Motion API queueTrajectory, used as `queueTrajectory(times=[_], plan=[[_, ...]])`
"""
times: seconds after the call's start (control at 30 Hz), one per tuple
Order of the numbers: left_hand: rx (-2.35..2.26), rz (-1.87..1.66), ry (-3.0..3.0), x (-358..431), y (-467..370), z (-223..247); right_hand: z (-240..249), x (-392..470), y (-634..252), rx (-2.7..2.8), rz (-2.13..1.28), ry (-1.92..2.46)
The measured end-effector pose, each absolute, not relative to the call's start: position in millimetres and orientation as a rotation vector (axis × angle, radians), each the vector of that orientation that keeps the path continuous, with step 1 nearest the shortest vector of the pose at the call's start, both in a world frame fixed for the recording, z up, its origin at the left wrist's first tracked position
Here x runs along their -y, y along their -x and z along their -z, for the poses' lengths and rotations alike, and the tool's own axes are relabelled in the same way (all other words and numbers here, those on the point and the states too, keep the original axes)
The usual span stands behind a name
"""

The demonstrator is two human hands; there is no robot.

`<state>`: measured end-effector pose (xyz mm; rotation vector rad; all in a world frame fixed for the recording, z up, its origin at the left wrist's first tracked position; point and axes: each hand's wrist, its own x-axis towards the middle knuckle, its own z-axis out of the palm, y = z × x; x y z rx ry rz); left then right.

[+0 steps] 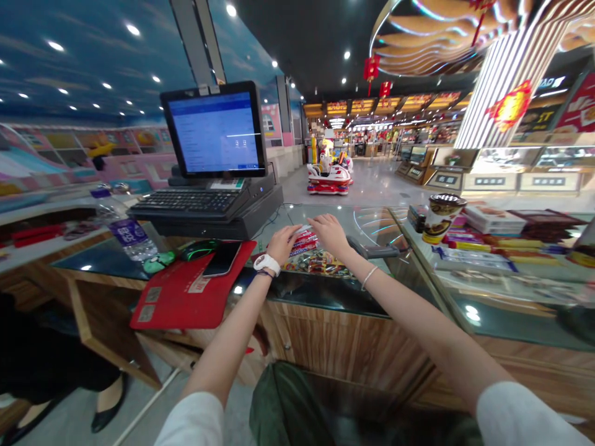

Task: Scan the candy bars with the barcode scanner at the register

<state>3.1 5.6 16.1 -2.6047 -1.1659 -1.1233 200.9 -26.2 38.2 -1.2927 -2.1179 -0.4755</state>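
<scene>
Several red candy packets (304, 241) with white lettering lie in a stack on the glass counter in front of me. My left hand (281, 243), with a white watch on its wrist, is at the stack's left side, its fingertips bent in against the packets' far end. From the other side my right hand (331, 234) reaches over them, fingers curved down at the far right end. Both hands touch the stack; the undersides of the fingers are hidden. Just nearer to me is a row of colourful small snack packs (325, 265), seen at the counter's glass.
At left stand a monitor (216, 133), a keyboard (186, 203) and a water bottle (132, 235). A phone (222, 259) lies on a red mat (183, 303). Right, a cup (441, 218) stands among boxed snacks. A person's shoe (109, 406) shows lower left.
</scene>
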Motion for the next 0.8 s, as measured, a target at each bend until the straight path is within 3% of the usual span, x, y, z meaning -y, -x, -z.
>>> queueTrajectory(times=[0.5,0.8], plan=[[0.899,1.050,2.619,12,-96,-47,-40,52,-324,2.090,0.517,1.117],[0.818,1.002,2.626,4,-161,-58,-37,53,-380,1.962,0.434,1.232]])
